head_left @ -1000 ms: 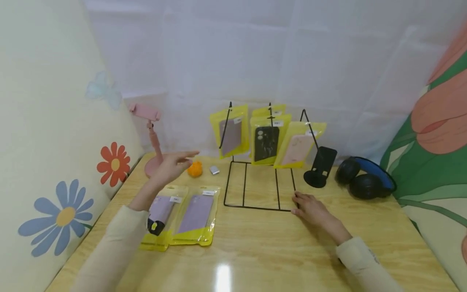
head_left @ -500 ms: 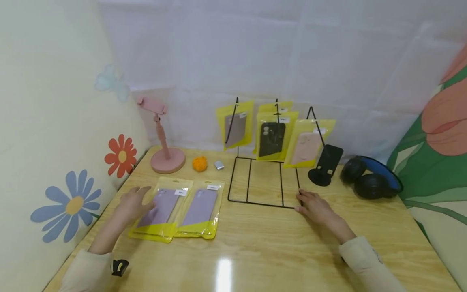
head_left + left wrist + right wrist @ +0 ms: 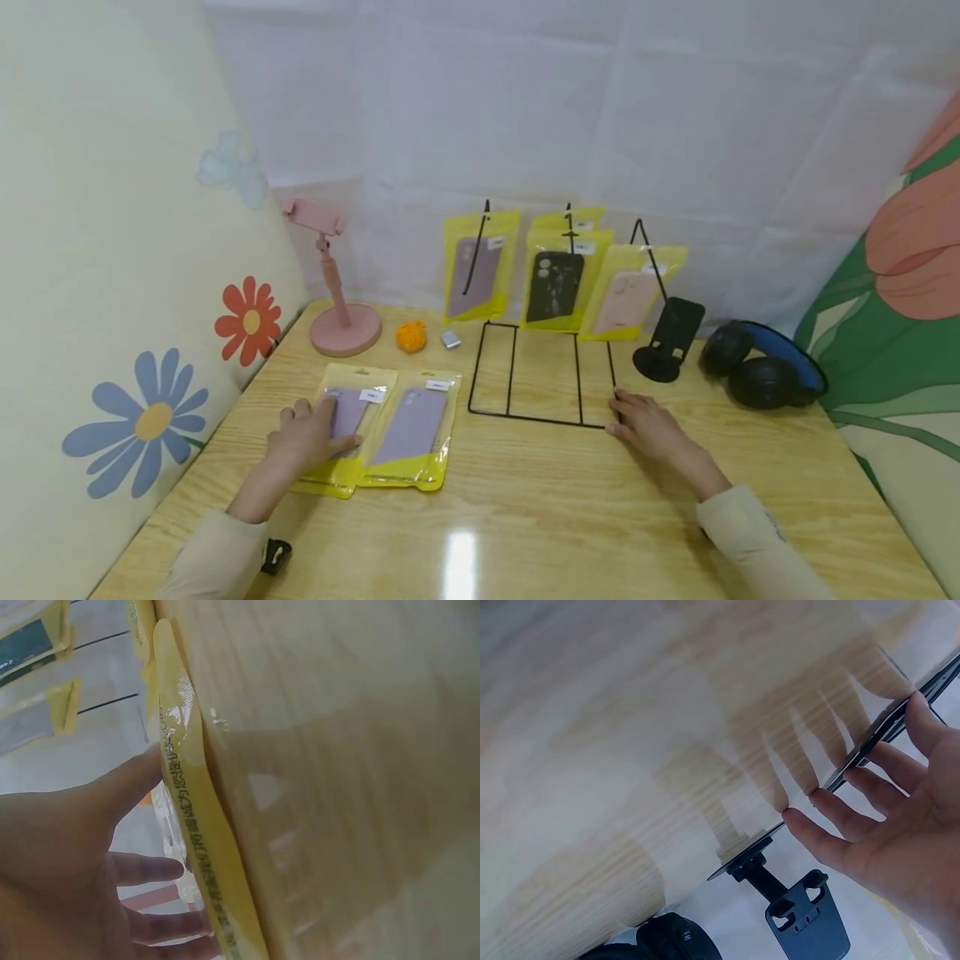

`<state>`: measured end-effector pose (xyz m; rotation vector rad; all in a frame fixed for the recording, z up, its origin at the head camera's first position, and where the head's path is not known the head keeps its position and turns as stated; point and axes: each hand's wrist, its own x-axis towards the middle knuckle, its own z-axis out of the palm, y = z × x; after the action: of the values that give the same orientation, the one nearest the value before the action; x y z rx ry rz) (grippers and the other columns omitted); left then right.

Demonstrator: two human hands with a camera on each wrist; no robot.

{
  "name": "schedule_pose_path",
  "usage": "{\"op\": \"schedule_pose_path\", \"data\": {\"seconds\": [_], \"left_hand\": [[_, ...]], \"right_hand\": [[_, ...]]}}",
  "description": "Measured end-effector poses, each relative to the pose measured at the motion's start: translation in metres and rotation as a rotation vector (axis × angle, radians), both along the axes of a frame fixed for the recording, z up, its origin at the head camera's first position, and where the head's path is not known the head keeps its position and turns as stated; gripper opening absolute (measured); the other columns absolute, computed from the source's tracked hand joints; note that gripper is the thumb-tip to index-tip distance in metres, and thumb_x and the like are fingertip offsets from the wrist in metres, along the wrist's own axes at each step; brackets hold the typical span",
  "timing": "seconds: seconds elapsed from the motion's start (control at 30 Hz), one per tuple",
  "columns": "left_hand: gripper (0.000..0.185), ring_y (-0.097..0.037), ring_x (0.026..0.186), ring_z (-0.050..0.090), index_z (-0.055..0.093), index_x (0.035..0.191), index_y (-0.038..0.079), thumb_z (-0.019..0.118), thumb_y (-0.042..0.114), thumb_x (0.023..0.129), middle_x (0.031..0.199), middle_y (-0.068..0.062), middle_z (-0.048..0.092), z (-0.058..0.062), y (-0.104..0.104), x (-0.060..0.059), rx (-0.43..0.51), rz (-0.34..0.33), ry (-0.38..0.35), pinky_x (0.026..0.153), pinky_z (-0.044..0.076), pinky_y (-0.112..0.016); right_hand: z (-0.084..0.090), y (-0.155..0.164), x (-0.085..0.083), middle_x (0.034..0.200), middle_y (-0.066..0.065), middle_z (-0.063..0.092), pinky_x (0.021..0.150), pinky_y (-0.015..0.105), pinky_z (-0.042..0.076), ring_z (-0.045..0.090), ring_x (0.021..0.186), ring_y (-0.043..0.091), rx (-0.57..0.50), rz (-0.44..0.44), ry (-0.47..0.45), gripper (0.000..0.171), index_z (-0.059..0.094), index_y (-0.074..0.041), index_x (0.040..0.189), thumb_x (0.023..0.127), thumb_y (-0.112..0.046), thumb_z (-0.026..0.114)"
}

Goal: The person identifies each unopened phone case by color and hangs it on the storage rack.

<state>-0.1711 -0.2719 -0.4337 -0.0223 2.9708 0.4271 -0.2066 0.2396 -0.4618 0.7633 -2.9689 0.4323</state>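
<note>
My left hand [image 3: 303, 437] lies over the left of two flat yellow-edged packets, fingers spread. That packet [image 3: 348, 408] shows a purple phone case through its clear front; printed characters run along its yellow edge [image 3: 196, 817] in the left wrist view. Beside it lies the other purple phone case packet [image 3: 408, 425], untouched. My right hand [image 3: 648, 429] rests at the front right corner of a black wire display rack [image 3: 540, 419]. In the right wrist view its thumb and fairly straight fingers [image 3: 885, 791] touch the rack's base bars [image 3: 881, 727].
On the rack hang a purple case packet [image 3: 476, 271], a black one [image 3: 555, 287] with another behind, and a pink one [image 3: 626, 300]. A pink phone stand [image 3: 345, 329], orange ball [image 3: 410, 336], small grey block [image 3: 450, 339], black phone stand [image 3: 667, 337] and headphones [image 3: 761, 371] line the back.
My left hand has come down from near the pink stand to the left packet, then moved right over it. The hanging purple packet has swung and now hangs straighter. My right hand stays put.
</note>
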Motion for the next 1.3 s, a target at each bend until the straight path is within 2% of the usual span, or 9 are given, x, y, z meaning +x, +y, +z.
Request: {"op": "schedule_pose_path", "data": {"seconds": [0.17, 0.47, 0.67, 0.8, 0.93, 1.03, 1.13, 1.2, 1.3], "left_hand": [[0.083, -0.052, 0.097, 0.038, 0.036, 0.138, -0.011, 0.075, 0.037, 0.083, 0.106, -0.036, 0.038, 0.002, 0.002, -0.001, 0.0, -0.016, 0.023, 0.064, 0.045, -0.056], [0.093, -0.05, 0.094, 0.04, 0.031, 0.142, -0.008, 0.083, 0.03, 0.075, 0.114, -0.04, 0.033, -0.001, -0.017, -0.014, 0.142, -0.02, 0.02, 0.068, 0.045, -0.055], [0.057, -0.052, 0.106, 0.048, 0.044, 0.134, -0.011, 0.069, 0.008, 0.087, 0.125, -0.04, 0.048, -0.002, -0.037, -0.02, 0.269, -0.127, 0.159, 0.084, 0.042, -0.063], [0.041, -0.055, 0.124, 0.039, 0.049, 0.134, -0.008, 0.054, -0.002, 0.094, 0.134, -0.036, 0.046, 0.015, -0.042, -0.02, 0.369, -0.14, 0.217, 0.096, 0.032, -0.068], [0.039, -0.054, 0.126, 0.036, 0.053, 0.133, -0.005, 0.053, -0.005, 0.094, 0.135, -0.033, 0.047, 0.039, -0.039, -0.014, 0.443, -0.13, 0.342, 0.095, 0.032, -0.07], [0.039, -0.033, 0.1, 0.054, 0.056, 0.131, -0.002, 0.059, -0.002, 0.092, 0.124, -0.026, 0.055, 0.055, -0.035, -0.01, 0.464, -0.137, 0.468, 0.081, 0.05, -0.043], [0.042, -0.016, 0.068, 0.04, 0.057, 0.133, 0.005, 0.064, 0.003, 0.091, 0.101, -0.013, 0.053, 0.069, -0.026, -0.006, 0.506, -0.162, 0.539, 0.055, 0.036, -0.024], [0.045, -0.012, 0.06, 0.031, 0.058, 0.133, 0.009, 0.066, 0.004, 0.09, 0.092, -0.004, 0.045, 0.079, -0.017, -0.001, 0.539, -0.201, 0.579, 0.05, 0.028, -0.024], [0.048, -0.008, 0.071, 0.042, 0.059, 0.133, 0.01, 0.067, -0.002, 0.088, 0.1, 0.0, 0.051, 0.091, -0.001, 0.005, 0.606, -0.295, 0.605, 0.056, 0.035, -0.011]], "right_hand": [[-0.002, 0.0, 0.0, 0.138, 0.031, 0.046, 0.092, 0.063, 0.042, 0.047, 0.117, 0.053, 0.002, -0.001, 0.0, 0.047, 0.056, 0.008, 0.129, 0.094, -0.023, 0.062], [-0.003, 0.0, -0.001, 0.139, 0.031, 0.045, 0.098, 0.061, 0.038, 0.045, 0.121, 0.051, 0.006, 0.001, -0.006, 0.049, 0.054, 0.009, 0.13, 0.093, -0.023, 0.063], [-0.003, -0.001, -0.001, 0.138, 0.031, 0.045, 0.101, 0.059, 0.036, 0.045, 0.123, 0.049, 0.008, 0.007, -0.007, 0.05, 0.054, 0.01, 0.13, 0.093, -0.022, 0.063], [-0.001, 0.0, -0.001, 0.137, 0.031, 0.046, 0.1, 0.059, 0.037, 0.046, 0.122, 0.05, -0.002, 0.002, 0.008, 0.048, 0.055, 0.009, 0.129, 0.093, -0.021, 0.064], [0.0, 0.0, -0.002, 0.137, 0.031, 0.047, 0.099, 0.059, 0.037, 0.046, 0.121, 0.05, -0.006, 0.006, 0.011, 0.047, 0.056, 0.009, 0.129, 0.093, -0.022, 0.063], [-0.001, 0.0, -0.002, 0.137, 0.031, 0.047, 0.099, 0.059, 0.037, 0.046, 0.121, 0.05, -0.004, 0.008, 0.007, 0.048, 0.056, 0.009, 0.129, 0.093, -0.022, 0.063], [0.0, 0.001, -0.002, 0.138, 0.031, 0.046, 0.099, 0.06, 0.037, 0.046, 0.121, 0.05, -0.002, 0.005, 0.005, 0.048, 0.056, 0.009, 0.129, 0.093, -0.022, 0.063], [0.0, 0.001, -0.002, 0.138, 0.031, 0.046, 0.098, 0.06, 0.038, 0.046, 0.121, 0.051, -0.002, 0.002, 0.005, 0.048, 0.056, 0.008, 0.129, 0.093, -0.022, 0.063], [0.001, 0.0, -0.001, 0.138, 0.031, 0.046, 0.097, 0.061, 0.038, 0.046, 0.12, 0.052, -0.008, -0.005, -0.003, 0.048, 0.056, 0.008, 0.129, 0.093, -0.022, 0.063]]}}
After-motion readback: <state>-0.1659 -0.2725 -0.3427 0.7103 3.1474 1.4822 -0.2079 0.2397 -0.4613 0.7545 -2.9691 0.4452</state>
